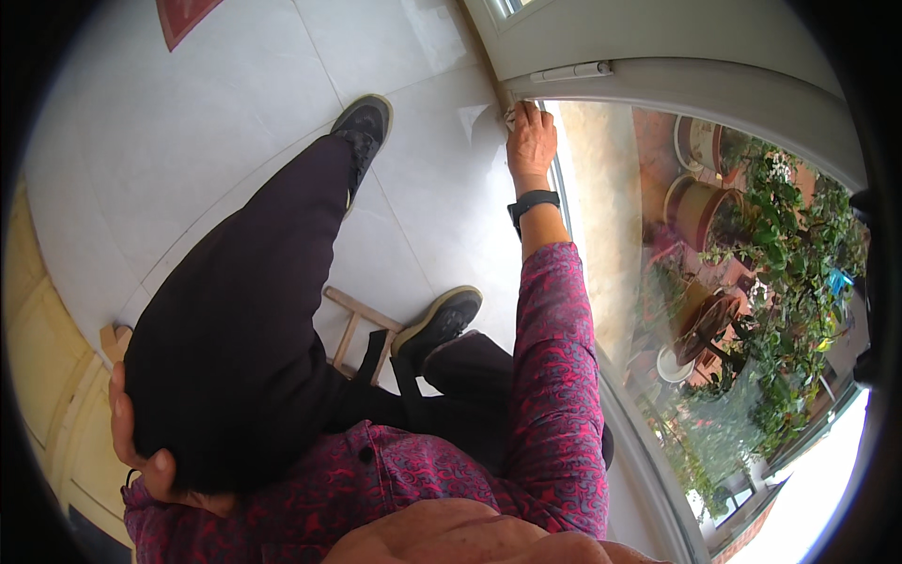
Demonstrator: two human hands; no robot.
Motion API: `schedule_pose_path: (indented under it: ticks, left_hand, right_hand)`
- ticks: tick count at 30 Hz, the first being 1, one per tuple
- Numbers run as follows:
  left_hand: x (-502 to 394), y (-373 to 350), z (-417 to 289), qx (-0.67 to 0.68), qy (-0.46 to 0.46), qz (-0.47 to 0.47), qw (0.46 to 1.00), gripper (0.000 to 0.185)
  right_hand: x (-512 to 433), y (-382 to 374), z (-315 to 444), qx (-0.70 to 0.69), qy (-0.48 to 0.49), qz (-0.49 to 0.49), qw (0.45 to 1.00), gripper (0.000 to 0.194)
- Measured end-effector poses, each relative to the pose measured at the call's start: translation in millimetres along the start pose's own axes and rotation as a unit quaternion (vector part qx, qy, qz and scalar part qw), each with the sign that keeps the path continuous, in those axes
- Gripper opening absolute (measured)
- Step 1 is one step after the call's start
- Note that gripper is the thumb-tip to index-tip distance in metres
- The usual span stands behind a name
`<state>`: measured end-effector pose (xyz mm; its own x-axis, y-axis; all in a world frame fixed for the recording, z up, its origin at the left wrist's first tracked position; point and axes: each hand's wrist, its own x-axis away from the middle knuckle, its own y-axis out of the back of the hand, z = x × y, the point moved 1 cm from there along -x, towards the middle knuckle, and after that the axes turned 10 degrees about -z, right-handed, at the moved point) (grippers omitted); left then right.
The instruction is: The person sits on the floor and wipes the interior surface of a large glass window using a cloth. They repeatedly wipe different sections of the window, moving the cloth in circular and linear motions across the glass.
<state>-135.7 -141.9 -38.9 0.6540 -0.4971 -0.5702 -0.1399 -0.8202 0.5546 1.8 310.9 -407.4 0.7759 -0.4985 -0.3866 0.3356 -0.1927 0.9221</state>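
Note:
My right hand (532,141) reaches out to the lower corner of a white door frame (676,81), its fingers curled round a pale crumpled cloth (510,118) that shows only in part. A dark band circles that wrist. Beside the hand, a glass pane (599,233) gives a view of the outside. My left hand (151,451) rests at my bent knee in dark trousers, fingers spread around it, and I see nothing in it. A white hinge (572,72) sits on the frame just above the right hand.
A low wooden stool (349,335) stands on the tiled floor (232,92) by my shoe. Yellow cabinet doors (42,345) line the left side. A red mat (184,20) lies at the top. Beyond the glass are potted plants (782,282).

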Motion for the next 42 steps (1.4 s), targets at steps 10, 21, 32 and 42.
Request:
schedule_pose_path:
  ticks: [10, 21, 32, 42]
  left_hand:
    - [-1, -6, 4, 0.015, -0.051, 0.004, 0.999, 0.066]
    - [-2, -1, 14, 0.033, -0.062, 0.018, 0.997, 0.066]
    - [-1, 7, 0, -0.037, -0.007, 0.02, 0.999, 0.061]
    - [-7, 11, 8, -0.001, -0.039, 0.068, 0.997, 0.071]
  right_hand:
    - [121, 66, -38, -0.002, -0.04, 0.083, 0.996, 0.04]
    - [117, 115, -22, -0.073, -0.047, 0.066, 0.994, 0.041]
    - [31, 29, -8, 0.028, -0.001, 0.092, 0.995, 0.025]
    - [241, 133, -66, 0.028, -0.253, 0.155, 0.955, 0.03]
